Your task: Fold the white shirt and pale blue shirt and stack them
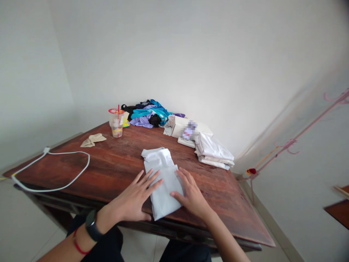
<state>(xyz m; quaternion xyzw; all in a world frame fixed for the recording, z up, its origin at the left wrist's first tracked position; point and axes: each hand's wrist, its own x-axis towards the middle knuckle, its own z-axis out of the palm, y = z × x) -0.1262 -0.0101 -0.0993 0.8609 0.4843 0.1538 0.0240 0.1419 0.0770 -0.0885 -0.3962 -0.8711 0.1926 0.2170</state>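
A white cloth (167,191), folded into a long narrow shape, lies near the front edge of the wooden table. Its lower part is doubled over, and the far end (156,154) looks looser and wrinkled. My left hand (139,196) rests along the cloth's left side with fingers spread, the fingertips on the fabric and the thumb near the table edge. At the right side, my right hand (191,194) lies with its fingers stretched out along the fold and its thumb on top of the cloth. Neither hand grips the fabric.
On the dark wooden table (114,171) stand a plastic cup (117,123) with a straw, a crumpled beige cloth (93,140) and a looped white cable (65,153). Behind are piled clothes (152,112), a white box (178,127) and folded white fabric (214,149). A pink rack (289,143) leans rightward.
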